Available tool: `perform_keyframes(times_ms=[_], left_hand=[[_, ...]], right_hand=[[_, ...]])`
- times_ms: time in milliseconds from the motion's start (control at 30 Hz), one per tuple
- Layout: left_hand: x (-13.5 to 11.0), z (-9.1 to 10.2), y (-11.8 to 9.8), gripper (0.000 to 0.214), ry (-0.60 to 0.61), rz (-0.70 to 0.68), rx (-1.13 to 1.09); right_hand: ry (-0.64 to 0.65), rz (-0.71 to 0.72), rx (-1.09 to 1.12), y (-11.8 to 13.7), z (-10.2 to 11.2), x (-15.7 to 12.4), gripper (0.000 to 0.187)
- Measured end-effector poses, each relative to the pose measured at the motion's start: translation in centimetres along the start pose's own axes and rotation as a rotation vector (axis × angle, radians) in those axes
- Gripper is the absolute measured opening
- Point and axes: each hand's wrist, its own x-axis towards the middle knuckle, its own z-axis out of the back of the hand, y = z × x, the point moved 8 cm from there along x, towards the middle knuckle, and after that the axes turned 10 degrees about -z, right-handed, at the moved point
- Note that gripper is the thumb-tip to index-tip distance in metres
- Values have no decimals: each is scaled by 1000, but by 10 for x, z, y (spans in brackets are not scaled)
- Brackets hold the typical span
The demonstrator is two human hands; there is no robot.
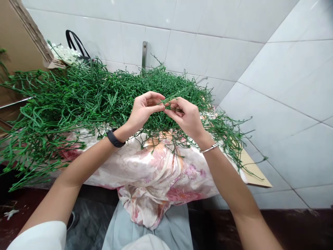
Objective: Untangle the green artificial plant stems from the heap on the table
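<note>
My left hand (144, 108), with a dark band on its wrist, pinches thin green stems between thumb and fingertips. Almost touching it, my right hand (186, 114) has its fingers curled and closed on the same green stems (170, 100), a bracelet round that wrist. Both hands are raised in front of a large heap of tangled green stems (109, 93), which look like plastic flower stems. Just where each stem passes between the fingertips is partly hidden. Under the heap lies a floral cloth (145, 159) in white, pink and orange, which drapes down over my lap.
White flowers (65, 53) and a black strap (74, 43) are behind the heap at the left, beside a cardboard box (23, 38). Tiled walls (208, 52) close off the back and right. A board's corner (252, 170) sticks out at the right. One white flower (11, 213) lies low on the left.
</note>
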Motion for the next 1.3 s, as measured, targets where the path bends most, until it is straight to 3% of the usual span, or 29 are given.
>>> perform_keyframes(times_ms=[100,167,267,367,467,533,667,867,933,1067,1300], left_hand=[[0,-1,1,23,0,31,-24],[0,-1,0,25,-3,17,-36],[0,-4,-3,27,12,-20,-51],[-3,-10,-3,27,50,-41,-74],[-4,-14,-3,26,82,-61,-83],[-4,-13,-2,25,78,-63,-76],[0,-3,3,26,17,14,-82],[2,0,9,26,56,152,-137],[4,4,7,27,28,132,-121],[8,15,1,28,-51,28,-90],[7,19,10,24,-99,28,-77]], right_hand=[[-85,104,-131,9,4,-2,15],[-78,69,-78,8,4,-1,15],[3,-139,179,-6,0,2,18],[167,-363,461,-21,-13,2,19],[248,-452,560,-27,-20,1,18],[192,-409,512,-26,-15,2,17],[49,-126,229,-5,-1,2,18],[-85,191,-234,13,6,-6,18],[-124,188,-266,11,12,-4,19],[-190,38,-240,-2,30,3,16],[-18,-87,-389,-22,41,7,14]])
